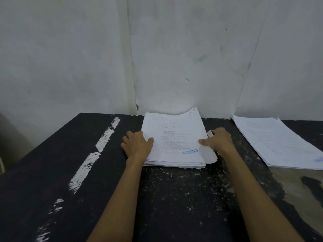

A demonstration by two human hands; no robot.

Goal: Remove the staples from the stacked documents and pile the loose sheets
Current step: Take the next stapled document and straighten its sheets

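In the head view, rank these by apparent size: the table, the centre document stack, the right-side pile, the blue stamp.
1. table
2. centre document stack and right-side pile: these look alike, and the pile runs off frame, so they are left unranked
3. blue stamp

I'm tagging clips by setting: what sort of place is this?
Probably a bare office back room: a worn black table against a scuffed white wall, with a stack of printed sheets stamped REJECTED and a second stack.

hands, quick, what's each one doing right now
left hand: open, resting on the left edge of the stack
right hand: grip on the top sheets at the right edge, thumb on top
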